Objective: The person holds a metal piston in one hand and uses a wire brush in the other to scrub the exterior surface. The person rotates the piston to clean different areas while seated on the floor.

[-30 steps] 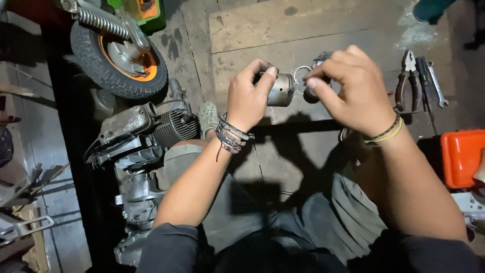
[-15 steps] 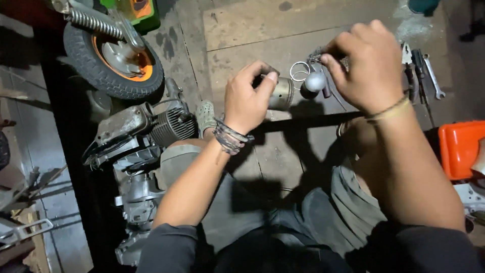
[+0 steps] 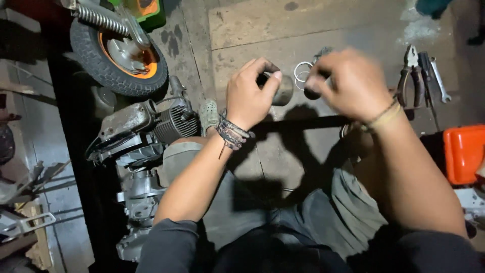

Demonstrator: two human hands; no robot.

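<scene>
At frame centre, the left hand grips a grey metal cylinder; the blurred right hand pinches thin wire rings beside it.

A small wheel, engine parts, pliers and an orange container lie around.

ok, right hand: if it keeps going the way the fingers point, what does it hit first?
The right hand points left, fingertips at the wire rings. Straight on it would meet those rings first, then the metal cylinder in the left hand. The hand is blurred, so the depth is uncertain.
</scene>
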